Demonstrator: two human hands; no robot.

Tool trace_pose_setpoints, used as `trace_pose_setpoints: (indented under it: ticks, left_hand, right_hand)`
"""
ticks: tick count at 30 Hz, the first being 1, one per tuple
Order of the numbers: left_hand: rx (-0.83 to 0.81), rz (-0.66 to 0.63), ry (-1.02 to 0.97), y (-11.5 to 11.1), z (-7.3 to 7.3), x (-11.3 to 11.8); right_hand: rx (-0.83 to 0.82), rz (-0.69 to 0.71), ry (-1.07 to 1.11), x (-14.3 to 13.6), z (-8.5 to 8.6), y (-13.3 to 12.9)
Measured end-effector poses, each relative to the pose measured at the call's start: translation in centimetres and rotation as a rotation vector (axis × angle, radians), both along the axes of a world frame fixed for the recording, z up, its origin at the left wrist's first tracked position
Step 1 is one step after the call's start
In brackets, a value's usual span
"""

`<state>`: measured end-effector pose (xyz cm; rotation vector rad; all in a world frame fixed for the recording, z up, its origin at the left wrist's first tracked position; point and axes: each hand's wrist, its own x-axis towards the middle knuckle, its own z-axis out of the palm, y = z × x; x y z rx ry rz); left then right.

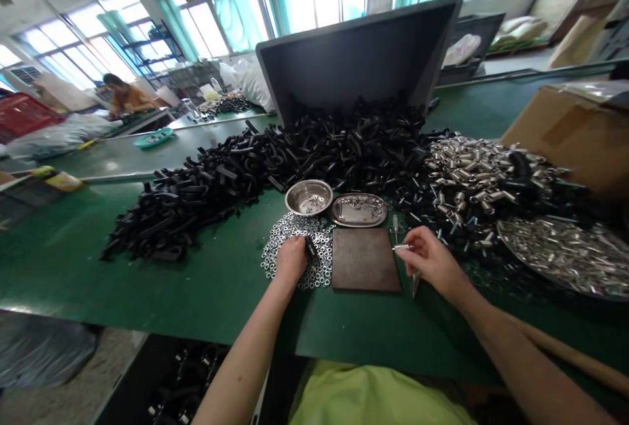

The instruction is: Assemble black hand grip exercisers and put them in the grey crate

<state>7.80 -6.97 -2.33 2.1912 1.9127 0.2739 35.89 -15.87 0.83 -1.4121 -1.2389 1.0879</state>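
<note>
My left hand (291,258) is closed round a short black plastic part (311,247), held over a spread of small metal rings like nuts (271,256). In my right hand (428,256) a small silver cylindrical piece (403,247) is pinched between thumb and fingers, near the right edge of a flat brown plate (366,260). Below those fingers a thin metallic object (415,284) shows; whether the hand grips it too I cannot tell. A small screwdriver-like tool (396,223) lies just beyond the plate.
A round metal bowl (289,205) and an oval metal tray (337,217) hold small parts. Behind them heaps of black parts (216,183) spill from a tipped grey bin (358,58). Silver cylinders (466,166), a large parts dish (514,248) and a carton (565,130) stand right. Another person (128,97) sits far left.
</note>
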Motion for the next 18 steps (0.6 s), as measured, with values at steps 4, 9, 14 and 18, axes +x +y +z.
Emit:
trace_pose_setpoints:
  ticks: [4, 9, 14, 18]
  left_hand:
    - [0.026, -0.029, 0.001, -0.2, 0.7, -0.3]
    - [-0.063, 0.103, -0.633, -2.7, 2.8, 0.9]
    - [-0.531, 0.241, -1.491, -7.5, 4.0, 4.3]
    - [-0.633, 0.240, -1.544, -9.6, 4.0, 5.6]
  right_hand:
    - [-0.109, 0.036, 0.380, -2.6, -0.9, -0.9]
    - [-0.196, 0.140, 0.587, -4.6, -0.6, -1.7]
    - [-0.263, 0.281, 0.628, -6.3, 0.7, -2.2]
    - [-0.286, 0.315, 0.569, -6.8, 0.7, -2.4]
